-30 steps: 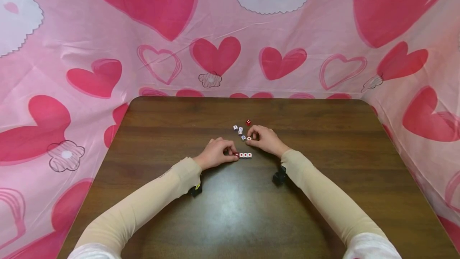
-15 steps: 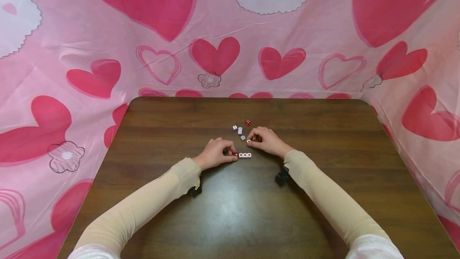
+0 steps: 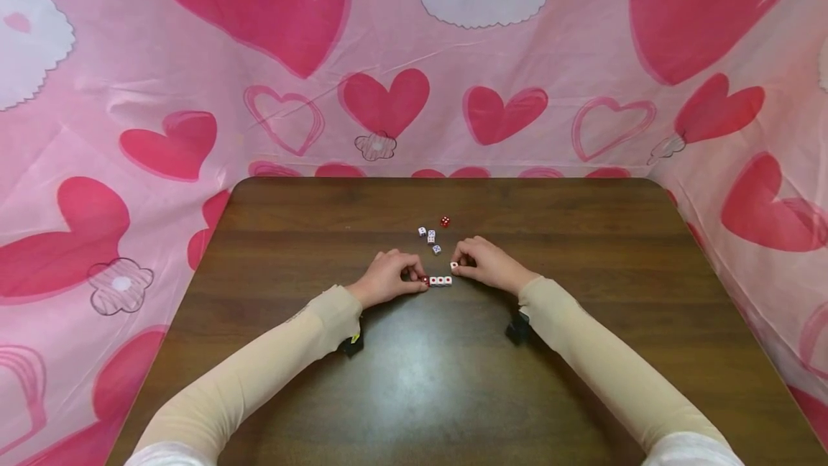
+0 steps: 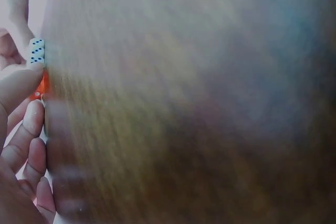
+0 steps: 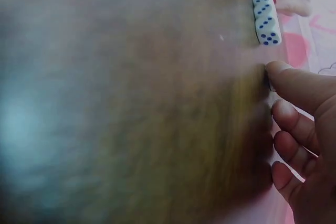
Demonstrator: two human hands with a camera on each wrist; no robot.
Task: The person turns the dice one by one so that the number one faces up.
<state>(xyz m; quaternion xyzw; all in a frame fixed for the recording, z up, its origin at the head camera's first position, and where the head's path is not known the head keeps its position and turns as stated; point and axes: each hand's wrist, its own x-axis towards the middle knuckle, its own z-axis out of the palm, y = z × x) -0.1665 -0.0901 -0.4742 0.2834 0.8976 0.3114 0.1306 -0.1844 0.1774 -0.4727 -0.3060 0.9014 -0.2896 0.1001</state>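
Observation:
In the head view, a short row of white dice (image 3: 440, 281) lies on the table, with a red die (image 3: 425, 280) at its left end. My left hand (image 3: 389, 277) pinches that red die between thumb and fingers. Just right of and behind the row, my right hand (image 3: 489, 263) pinches a white die (image 3: 454, 265) with a red dot on top. The right wrist view shows the row's white dice (image 5: 266, 19) with blue pips, apart from my right thumb (image 5: 296, 82); the held die is almost wholly hidden there. In the left wrist view, my thumb partly covers the red die (image 4: 41, 87).
Behind the hands lie several loose white dice (image 3: 431, 236) and one red die (image 3: 445, 221). The brown wooden table (image 3: 310, 221) meets a pink cloth (image 3: 446, 157) with hearts at its back and sides.
My right hand has moved toward me and slightly right with the white die, away from the loose dice and closer to the row's right end. The left hand stays on the red die.

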